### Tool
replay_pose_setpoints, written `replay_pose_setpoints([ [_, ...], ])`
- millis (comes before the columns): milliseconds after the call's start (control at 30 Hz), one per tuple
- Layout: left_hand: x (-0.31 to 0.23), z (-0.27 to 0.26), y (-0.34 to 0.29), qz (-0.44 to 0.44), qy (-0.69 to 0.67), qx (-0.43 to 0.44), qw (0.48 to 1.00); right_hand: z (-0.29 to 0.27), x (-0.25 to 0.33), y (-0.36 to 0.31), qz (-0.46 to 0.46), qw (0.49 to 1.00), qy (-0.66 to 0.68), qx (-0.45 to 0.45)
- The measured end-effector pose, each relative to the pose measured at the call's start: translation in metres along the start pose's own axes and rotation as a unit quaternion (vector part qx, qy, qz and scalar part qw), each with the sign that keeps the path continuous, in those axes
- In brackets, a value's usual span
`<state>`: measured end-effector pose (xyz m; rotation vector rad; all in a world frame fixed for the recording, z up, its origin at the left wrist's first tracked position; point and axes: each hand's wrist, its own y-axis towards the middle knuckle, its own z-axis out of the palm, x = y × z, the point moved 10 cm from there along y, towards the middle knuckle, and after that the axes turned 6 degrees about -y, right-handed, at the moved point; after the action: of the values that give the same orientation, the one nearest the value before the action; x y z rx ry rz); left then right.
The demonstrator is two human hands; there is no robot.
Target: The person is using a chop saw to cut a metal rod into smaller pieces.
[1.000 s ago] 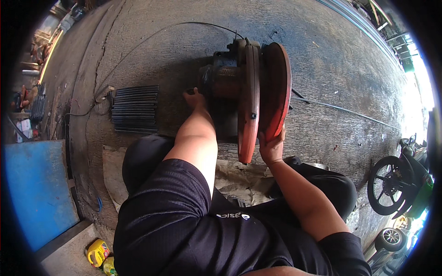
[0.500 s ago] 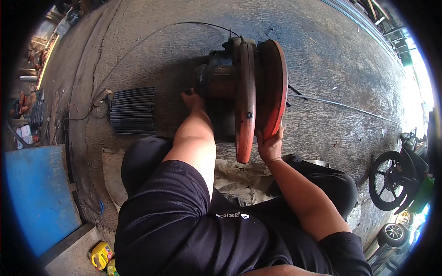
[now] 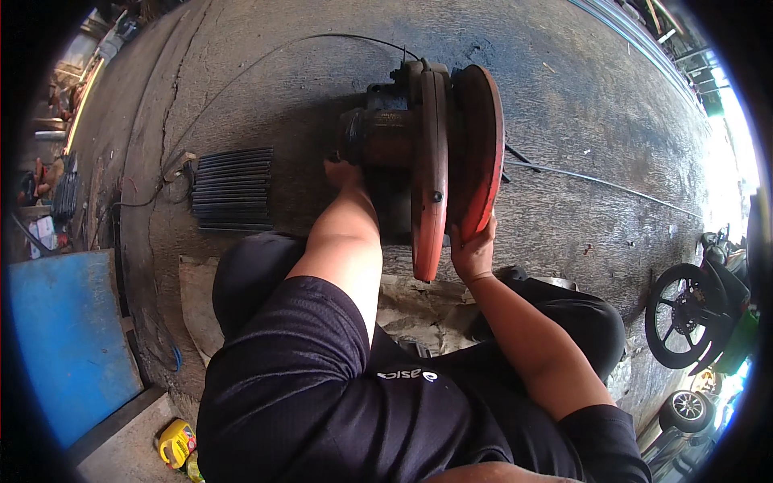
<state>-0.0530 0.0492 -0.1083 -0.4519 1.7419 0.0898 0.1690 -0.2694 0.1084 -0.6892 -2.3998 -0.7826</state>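
Note:
In front of me on the floor stands a cut-off saw (image 3: pixel 386 138) with a dark motor, a long red handle arm (image 3: pixel 430 233) and a round red blade guard (image 3: pixel 481 153). My right hand (image 3: pixel 473 249) grips the guard's near lower edge, thumb on its left side. Low beside the motor's left end is my left hand (image 3: pixel 345 173), its fingers curled on a small dark part that I cannot make out. A thin metal rod (image 3: pixel 604 176) runs along the floor to the right from behind the guard. Several short dark rods (image 3: pixel 232 190) lie side by side to the left.
A black cable (image 3: pixel 266 60) arcs over the floor from the saw's far side. At the left is a blue panel (image 3: pixel 68 338), with a yellow container (image 3: pixel 176 443) below it. A motorcycle wheel (image 3: pixel 681 317) stands at the right. Long pipes (image 3: pixel 636 48) lie at the far right.
My left hand has turned a little, and its fingers sit more tucked in beside the motor. The right hand keeps its place on the guard. The view has shifted slightly.

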Motion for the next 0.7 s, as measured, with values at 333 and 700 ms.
replay_pose_setpoints([
  [333,-0.018,0.005,-0.022,-0.01,-0.122,0.013,0.992,0.0,0.004,0.002,-0.017,1.0,-0.006,0.003],
  [700,0.003,0.009,-0.015,-0.132,-0.202,0.011,0.97,0.015,-0.014,-0.002,0.05,0.995,-0.014,0.088],
])
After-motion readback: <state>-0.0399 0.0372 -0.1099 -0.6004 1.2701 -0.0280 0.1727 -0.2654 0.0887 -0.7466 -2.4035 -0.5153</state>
